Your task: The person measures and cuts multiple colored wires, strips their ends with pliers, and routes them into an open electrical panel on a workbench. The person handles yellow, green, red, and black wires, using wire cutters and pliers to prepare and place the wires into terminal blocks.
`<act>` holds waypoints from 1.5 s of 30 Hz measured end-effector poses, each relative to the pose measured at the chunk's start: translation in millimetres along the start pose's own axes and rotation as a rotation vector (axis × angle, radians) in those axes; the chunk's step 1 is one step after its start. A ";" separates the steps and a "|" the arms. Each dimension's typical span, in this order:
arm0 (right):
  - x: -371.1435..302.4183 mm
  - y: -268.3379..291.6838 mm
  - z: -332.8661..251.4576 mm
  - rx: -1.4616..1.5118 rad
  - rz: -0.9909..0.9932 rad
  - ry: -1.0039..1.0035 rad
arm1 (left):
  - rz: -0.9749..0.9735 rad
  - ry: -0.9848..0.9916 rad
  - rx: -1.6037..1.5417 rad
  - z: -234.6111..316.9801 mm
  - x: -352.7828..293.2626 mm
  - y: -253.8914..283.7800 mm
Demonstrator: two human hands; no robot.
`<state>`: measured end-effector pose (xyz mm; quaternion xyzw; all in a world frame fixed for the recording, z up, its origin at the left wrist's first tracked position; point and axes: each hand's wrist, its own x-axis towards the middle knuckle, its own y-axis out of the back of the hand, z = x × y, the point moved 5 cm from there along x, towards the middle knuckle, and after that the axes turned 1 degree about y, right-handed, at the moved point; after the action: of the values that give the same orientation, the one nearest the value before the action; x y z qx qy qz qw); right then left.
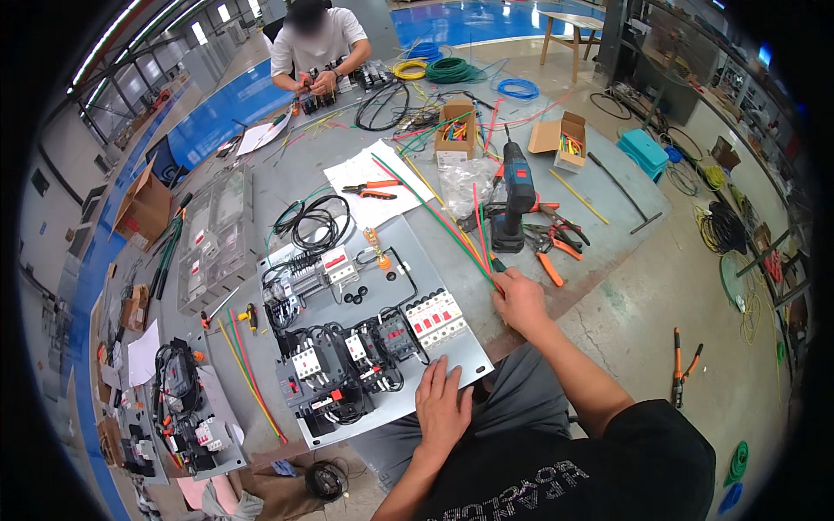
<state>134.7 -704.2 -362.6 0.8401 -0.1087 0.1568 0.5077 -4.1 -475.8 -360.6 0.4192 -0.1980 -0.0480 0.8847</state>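
My left hand point(443, 404) lies with fingers spread on the near edge of a metal mounting plate point(452, 365). The plate carries black contactors point(395, 334), a row of white circuit breakers with red switches point(436, 319), another white breaker point(338, 265) and black wiring. To the right of the plate, my right hand point(519, 304) is closed at the near ends of long red and green wires point(447, 227). A small dark piece shows by its fingertips; I cannot tell what it is. The wires stretch away over the table to a white paper sheet point(369, 178).
Beyond my right hand stand a cordless drill point(519, 187) and orange-handled pliers point(549, 267). Farther off are small boxes of coloured sleeves point(456, 130) and wire coils point(452, 69). A co-worker point(320, 48) handles parts across the table. At left are a clear-lidded case point(213, 234) and another wired plate point(187, 399).
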 end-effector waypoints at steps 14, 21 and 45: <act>-2.6 -5.9 -9.6 -0.024 -0.053 -0.006 | -0.010 -0.004 0.005 1.0 0.3 -1.6; -5.2 -2.9 -10.4 0.084 0.030 0.033 | -0.019 -0.012 0.004 2.1 0.3 -3.2; -1.7 56.5 29.7 0.506 0.015 0.115 | -0.033 -0.041 0.016 -4.4 6.6 -3.1</act>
<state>118.4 -756.6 -330.0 0.9293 -0.0432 0.2305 0.2854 3.9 -476.3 -363.4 0.4285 -0.2097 -0.0697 0.8761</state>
